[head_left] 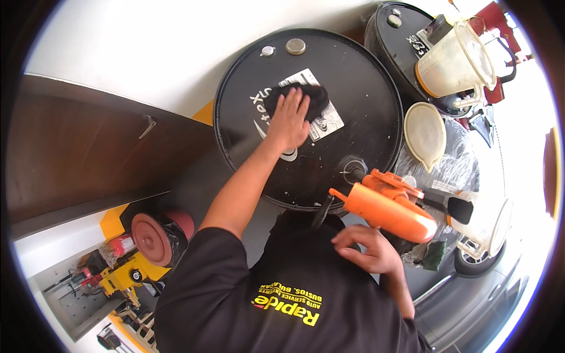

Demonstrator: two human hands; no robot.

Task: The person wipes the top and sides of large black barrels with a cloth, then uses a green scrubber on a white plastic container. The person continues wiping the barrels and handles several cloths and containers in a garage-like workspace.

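A black drum (pixel 359 88) with a round lid stands in front of me. My left hand (pixel 288 120) presses a dark cloth (pixel 315 101) onto its top, fingers stretched over the cloth. Under it lies a white paper label (pixel 331 122), partly covered, beside white lettering. An orange hand pump (pixel 382 213) rises from an opening at the lid's near right edge. My right hand (pixel 368 248) hangs close to the pump's near side, its fingers loosely bent and apart, and I see nothing in it.
A second black drum (pixel 400 53) stands at the far right, with a translucent measuring jug (pixel 450 62) on it. An oval pale lid (pixel 425 132) and another jug (pixel 484 226) lie right of the pump. Left are a brown cabinet (pixel 88 141) and a reddish bin (pixel 154 238); a car (pixel 488 300) is lower right.
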